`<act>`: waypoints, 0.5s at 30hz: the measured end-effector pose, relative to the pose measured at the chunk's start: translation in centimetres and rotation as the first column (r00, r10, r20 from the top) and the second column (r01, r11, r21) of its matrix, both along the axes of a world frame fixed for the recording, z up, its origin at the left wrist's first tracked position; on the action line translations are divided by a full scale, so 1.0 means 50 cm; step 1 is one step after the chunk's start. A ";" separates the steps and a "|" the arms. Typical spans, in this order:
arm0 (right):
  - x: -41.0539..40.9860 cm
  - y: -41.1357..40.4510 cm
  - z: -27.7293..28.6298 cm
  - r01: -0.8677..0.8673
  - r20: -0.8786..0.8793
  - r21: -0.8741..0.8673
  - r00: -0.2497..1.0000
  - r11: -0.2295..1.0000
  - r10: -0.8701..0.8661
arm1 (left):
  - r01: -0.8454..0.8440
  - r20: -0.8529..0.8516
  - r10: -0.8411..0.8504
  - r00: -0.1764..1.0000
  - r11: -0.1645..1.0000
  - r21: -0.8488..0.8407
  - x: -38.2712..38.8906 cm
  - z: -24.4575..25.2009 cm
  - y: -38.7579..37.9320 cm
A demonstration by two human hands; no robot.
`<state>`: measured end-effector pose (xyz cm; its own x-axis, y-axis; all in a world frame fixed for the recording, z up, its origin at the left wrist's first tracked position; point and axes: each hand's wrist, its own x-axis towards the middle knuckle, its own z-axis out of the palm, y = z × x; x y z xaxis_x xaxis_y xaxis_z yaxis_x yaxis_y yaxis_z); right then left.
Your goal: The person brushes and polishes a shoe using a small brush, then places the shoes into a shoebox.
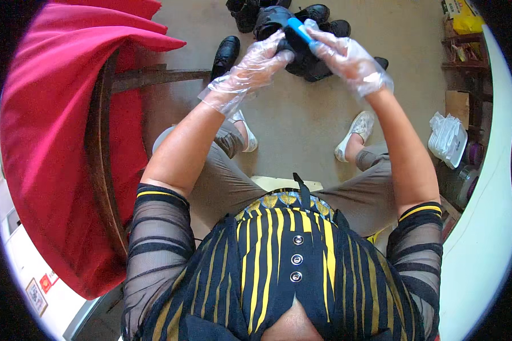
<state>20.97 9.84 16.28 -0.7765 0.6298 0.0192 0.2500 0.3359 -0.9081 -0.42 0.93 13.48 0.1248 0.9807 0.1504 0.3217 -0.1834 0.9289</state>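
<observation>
Both hands wear clear plastic gloves and are raised in front of me at the top of the view. My left hand point(264, 59) is closed on a black shoe point(296, 47), whose outline merges with the dark footwear behind it. My right hand point(350, 62) holds a blue-backed brush point(301, 30) against that shoe; its dark underside is partly hidden. Around and beyond the hands, several black shoes point(315, 13) lie on the floor. One black shoe point(226, 53) stands apart, to the left of my left hand.
Red cloth point(59, 149) hangs at the left around a curved wooden piece of furniture point(100, 149). At the right are wooden shelves point(467, 66), a cardboard box point(457, 106) and white containers in a clear plastic bag point(447, 138). My feet in white shoes point(360, 125) are on the floor.
</observation>
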 end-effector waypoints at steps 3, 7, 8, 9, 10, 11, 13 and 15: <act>0.018 0.020 -0.002 0.224 0.134 -0.026 0.966 0.974 -0.219 | 0.054 0.128 -0.045 0.991 0.996 -0.071 0.022 0.036 -0.003; 0.000 -0.022 0.010 0.496 0.147 -0.518 0.855 0.697 -0.498 | -0.040 0.194 0.135 0.972 0.903 -0.428 0.029 0.086 -0.003; -0.003 -0.025 0.010 0.510 0.225 -0.717 0.814 0.475 -0.535 | -0.033 0.251 0.106 0.962 0.960 -0.277 0.041 0.067 0.002; -0.003 -0.026 0.009 0.507 0.222 -0.717 0.817 0.479 -0.532 | -0.034 0.300 0.069 0.951 0.992 -0.118 0.048 0.047 0.005; -0.003 -0.028 0.002 0.430 0.204 -0.816 0.839 0.385 -0.505 | -0.008 0.168 0.007 0.986 1.000 0.008 0.047 0.030 0.008; -0.004 -0.030 -0.007 0.346 0.182 -0.895 0.859 0.280 -0.479 | -0.013 0.166 0.011 0.986 1.000 0.008 0.040 0.015 0.004; -0.004 -0.032 -0.029 0.300 0.151 -0.919 0.866 0.254 -0.477 | 0.009 0.026 -0.013 1.000 0.989 0.146 0.040 0.016 0.002; -0.001 -0.033 -0.037 0.075 0.007 -0.978 0.944 0.195 -0.329 | -0.014 0.027 0.010 1.000 0.991 0.136 0.037 0.026 -0.006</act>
